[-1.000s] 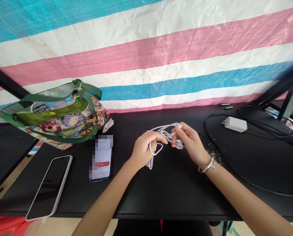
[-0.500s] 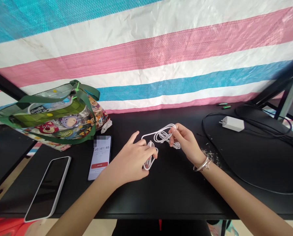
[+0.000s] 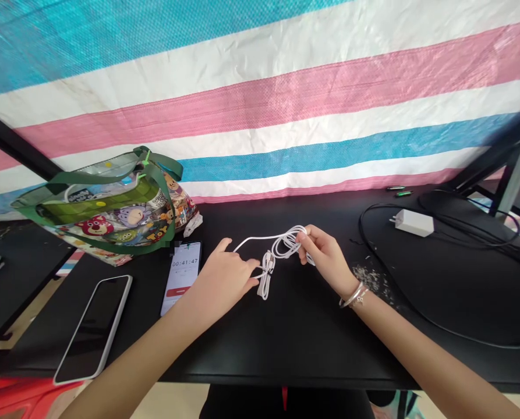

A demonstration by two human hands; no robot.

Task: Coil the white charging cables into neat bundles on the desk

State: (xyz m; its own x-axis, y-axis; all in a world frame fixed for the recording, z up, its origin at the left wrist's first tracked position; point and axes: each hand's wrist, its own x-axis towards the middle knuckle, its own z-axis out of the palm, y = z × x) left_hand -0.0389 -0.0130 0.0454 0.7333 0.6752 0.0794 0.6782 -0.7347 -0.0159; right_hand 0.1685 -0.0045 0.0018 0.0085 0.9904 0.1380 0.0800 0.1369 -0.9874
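A tangled white cable lies in loops over the middle of the black table. My right hand, with bracelets on the wrist, is closed on the cable's right-hand loops, holding them just above the table. My left hand rests low on the table beside the cable's left end. Its fingertips pinch the strand near the plug while the thumb sticks up.
A cartoon-print bag with green straps stands at the back left. Two phones lie by it: a lit one and a dark one. A white charger and black cables lie at the right. A striped tarp hangs behind.
My left hand has let the loops slip off its fingers and dropped to the table, pulling one strand out to the left. My right hand kept its hold and lowered a little.
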